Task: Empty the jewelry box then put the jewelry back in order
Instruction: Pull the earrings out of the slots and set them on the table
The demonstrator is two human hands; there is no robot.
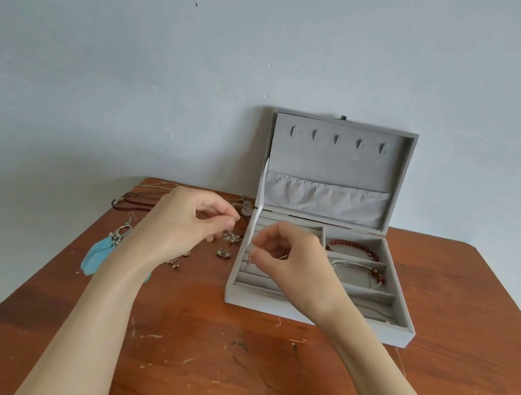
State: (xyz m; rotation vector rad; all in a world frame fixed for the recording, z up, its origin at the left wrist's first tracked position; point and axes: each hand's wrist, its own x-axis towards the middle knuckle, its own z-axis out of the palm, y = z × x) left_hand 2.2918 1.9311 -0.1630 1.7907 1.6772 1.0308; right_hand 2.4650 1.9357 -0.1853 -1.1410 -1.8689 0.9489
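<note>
The left hand [185, 222] pinched a small earring [229, 234] between thumb and forefinger, above the table [222, 364] beside the open jewelry box [318, 315]. The right hand [289, 261] pinched another dangling earring [248, 261] over the box's ring slots, other fingers curled.

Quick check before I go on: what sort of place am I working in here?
Probably a plain room at home: a scratched wooden table pushed against a bare pale wall, with an open grey jewelry box on it.
</note>
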